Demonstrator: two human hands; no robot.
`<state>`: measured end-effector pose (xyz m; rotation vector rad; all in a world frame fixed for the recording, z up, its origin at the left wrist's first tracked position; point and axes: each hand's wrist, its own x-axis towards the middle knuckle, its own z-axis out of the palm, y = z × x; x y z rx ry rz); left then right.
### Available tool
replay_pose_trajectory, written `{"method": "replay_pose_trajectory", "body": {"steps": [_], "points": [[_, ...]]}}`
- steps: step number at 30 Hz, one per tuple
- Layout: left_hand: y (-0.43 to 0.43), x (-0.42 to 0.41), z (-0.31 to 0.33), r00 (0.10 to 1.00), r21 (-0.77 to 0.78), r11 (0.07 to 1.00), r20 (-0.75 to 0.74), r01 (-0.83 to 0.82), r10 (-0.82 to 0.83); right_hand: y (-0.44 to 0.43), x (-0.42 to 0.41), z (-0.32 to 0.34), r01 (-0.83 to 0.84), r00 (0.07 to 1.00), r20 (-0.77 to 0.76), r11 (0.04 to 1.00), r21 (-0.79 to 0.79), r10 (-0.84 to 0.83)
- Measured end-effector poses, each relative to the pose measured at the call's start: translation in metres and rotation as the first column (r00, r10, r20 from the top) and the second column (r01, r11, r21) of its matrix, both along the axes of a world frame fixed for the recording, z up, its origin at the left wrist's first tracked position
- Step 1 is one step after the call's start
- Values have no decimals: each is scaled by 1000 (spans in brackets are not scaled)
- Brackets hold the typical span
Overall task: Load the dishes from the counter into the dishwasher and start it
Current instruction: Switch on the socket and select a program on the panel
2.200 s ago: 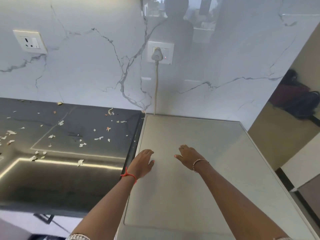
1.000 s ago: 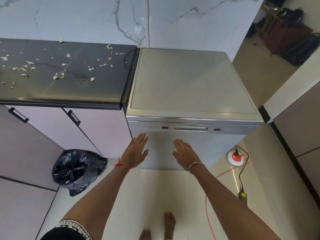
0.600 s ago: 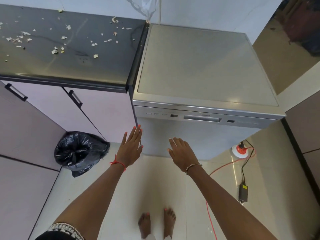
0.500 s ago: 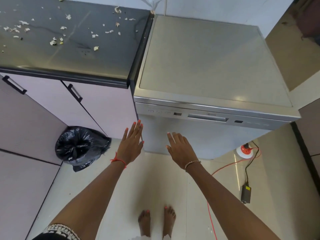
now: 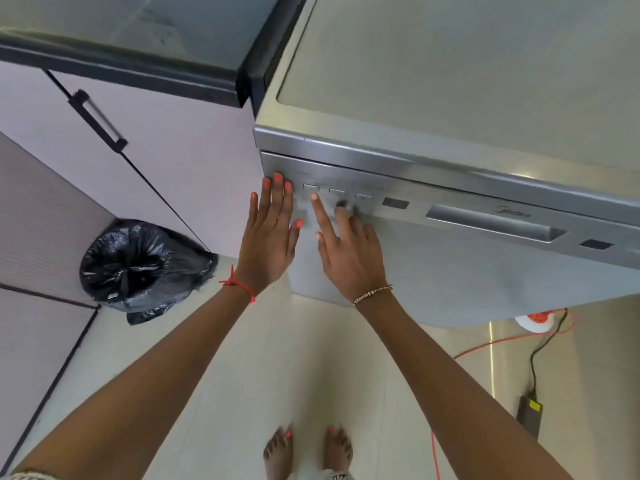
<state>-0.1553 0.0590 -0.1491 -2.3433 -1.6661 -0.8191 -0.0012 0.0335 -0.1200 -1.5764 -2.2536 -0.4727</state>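
At the left end of the dishwasher (image 5: 433, 271) control panel (image 5: 419, 197), we had both hands up. Left hand (image 5: 268, 237) lay flat, fingers straight and together, tips on the panel edge. Right hand (image 5: 349, 258) had its index finger out, tip at the lower edge of the leftmost button (image 5: 310, 187), the other fingers loosely bent and holding nothing. Door was shut, with no dishes in view and only a strip of counter (image 5: 138, 29) visible. Our read: start step. Next move needed a square press on the correct button, then a check of the display (image 5: 395, 203).

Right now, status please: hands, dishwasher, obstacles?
Left hand flat at panel, left end. Right hand index fingertip at leftmost button. Dishwasher door shut. Rubbish bag on floor, left.
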Motion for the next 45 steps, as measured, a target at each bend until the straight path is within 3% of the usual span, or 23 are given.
{"method": "replay_pose_trajectory", "body": {"steps": [10,17,25,34,45], "points": [[43,15,-38,996,427,903,88,-35,-3,29,-4,-35,15,1000,-16,933,361,-10],[63,15,-49,997,564,826,53,11,-49,40,-11,-45,-6,1000,-9,876,483,12],[67,15,-49,997,583,812,51,21,-62,47,-14,-49,-31,998,66,852,522,-4],[49,17,-38,999,511,859,33,-30,15,31,-8,-36,-45,995,-71,937,345,74],[47,20,-39,999,509,860,38,-41,25,29,7,-40,-79,995,-39,948,310,96]]}}
